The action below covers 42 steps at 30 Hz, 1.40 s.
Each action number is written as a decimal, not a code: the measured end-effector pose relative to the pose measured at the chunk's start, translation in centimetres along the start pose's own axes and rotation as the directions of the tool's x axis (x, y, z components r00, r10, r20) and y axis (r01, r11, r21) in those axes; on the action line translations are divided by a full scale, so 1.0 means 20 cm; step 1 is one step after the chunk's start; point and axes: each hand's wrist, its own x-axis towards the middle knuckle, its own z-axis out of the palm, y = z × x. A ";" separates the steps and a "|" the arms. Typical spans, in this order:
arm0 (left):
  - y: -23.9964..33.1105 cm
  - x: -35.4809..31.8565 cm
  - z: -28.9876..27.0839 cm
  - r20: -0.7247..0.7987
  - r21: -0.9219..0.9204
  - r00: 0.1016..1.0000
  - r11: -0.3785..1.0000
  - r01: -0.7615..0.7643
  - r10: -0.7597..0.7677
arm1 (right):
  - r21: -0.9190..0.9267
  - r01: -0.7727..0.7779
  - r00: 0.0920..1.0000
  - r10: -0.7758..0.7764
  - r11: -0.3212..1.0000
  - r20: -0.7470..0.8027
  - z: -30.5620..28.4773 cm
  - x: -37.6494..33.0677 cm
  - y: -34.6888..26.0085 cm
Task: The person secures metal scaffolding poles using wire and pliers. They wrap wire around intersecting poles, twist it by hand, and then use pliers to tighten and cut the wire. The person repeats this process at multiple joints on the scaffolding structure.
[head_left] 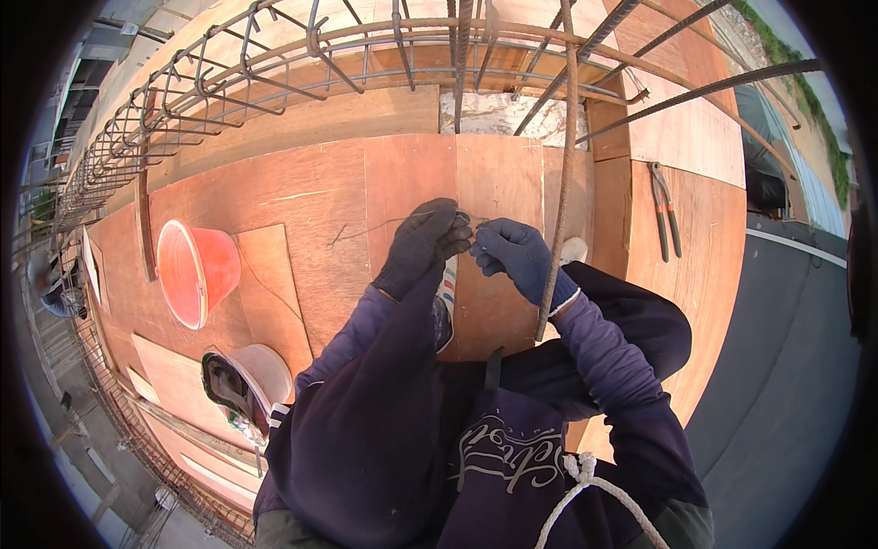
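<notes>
My left hand (423, 242), in a dark knit glove, is closed on a thin tie wire (370, 227). The wire's bent loose end sticks out to the left over the plywood (311, 201). Close beside it, almost touching, my right hand (514, 253) in a blue glove has its fingertips pinched together around the wire's other part, mostly hidden by the fingers. A single upright rebar (565, 156) passes just right of my right hand, in front of the wrist. Both hands are above my folded legs.
Pincers with red-and-black handles (665, 215) lie on the plywood to the right. An orange bucket (197, 274) and a paler tipped bucket (263, 373) are at left. A rebar cage (256, 69) runs along the far side, with bars jutting out. A dark drop lies beyond the right edge.
</notes>
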 end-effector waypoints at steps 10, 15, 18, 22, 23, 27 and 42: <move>0.12 -0.07 0.08 0.384 0.728 0.888 0.509 -0.459 0.251 | -0.377 0.032 0.983 -0.097 0.926 -0.153 -0.11 0.02 -0.05; 0.13 -0.06 0.06 0.163 0.579 0.969 0.778 -0.246 0.186 | -0.871 0.207 0.957 -0.276 0.445 0.086 -0.19 -0.01 -0.02; 0.13 -0.05 0.02 0.010 0.472 0.993 0.875 -0.112 0.122 | -0.937 0.173 0.961 -0.262 0.305 0.093 -0.20 -0.07 -0.05; 0.12 -0.04 -0.01 -0.068 0.422 0.995 0.906 -0.039 0.075 | -0.939 0.147 0.921 -0.390 0.312 0.015 -0.16 -0.09 -0.12; 0.12 -0.04 0.00 -0.051 0.432 0.996 0.901 -0.038 0.066 | -0.889 0.250 0.894 -0.444 0.385 0.060 -0.12 -0.08 -0.13; 0.10 -0.04 0.05 0.034 0.487 0.999 0.873 -0.027 0.012 | -0.775 0.490 0.783 -0.593 0.399 0.189 0.00 -0.04 -0.10; 0.05 -0.05 -0.01 0.124 0.613 0.990 0.790 -0.023 -0.067 | -0.766 0.519 0.807 -0.512 0.378 0.294 -0.06 -0.02 0.01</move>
